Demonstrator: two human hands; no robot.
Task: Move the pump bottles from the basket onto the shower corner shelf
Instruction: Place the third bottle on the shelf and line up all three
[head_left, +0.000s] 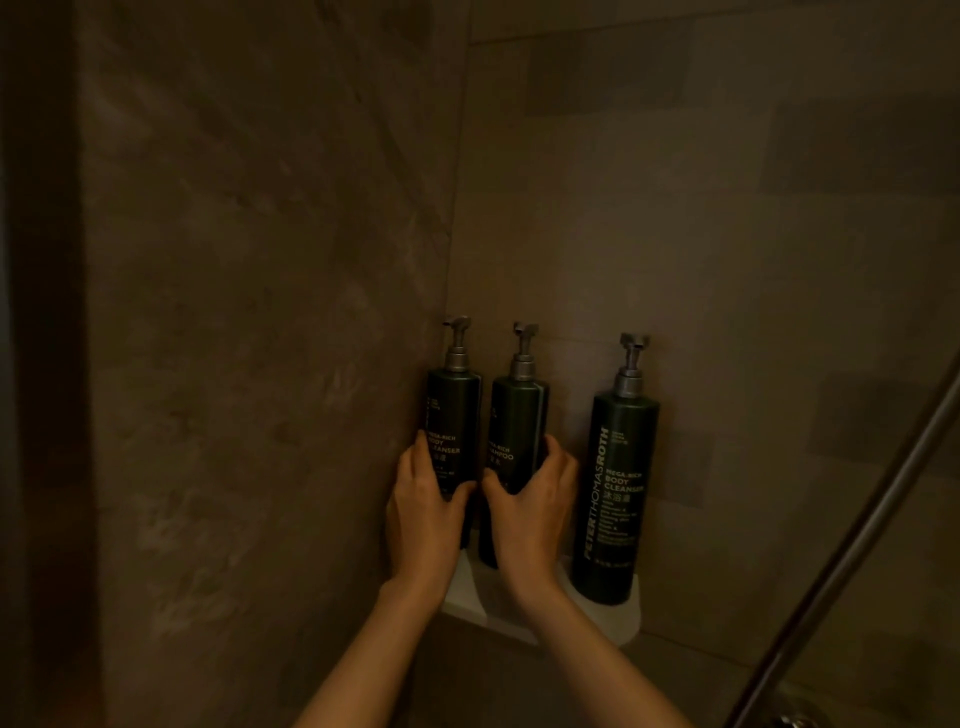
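Head view, dim light: three dark pump bottles upright on white corner shelf (618, 618), lower centre of frame. Left hand (423, 512) wrapped around left bottle (452, 410), tight in the wall corner; right hand (530, 506) wrapped around middle bottle (517, 415), just beside it. Both grips closed low on the bodies, probably to seat and square them on the ledge, labels forward. Right bottle (615, 483) apart at centre right, untouched, label facing out. Basket out of view. Mottled brown stone wall at left, tiled wall at right; metal rail (852, 530) slanting across lower right.
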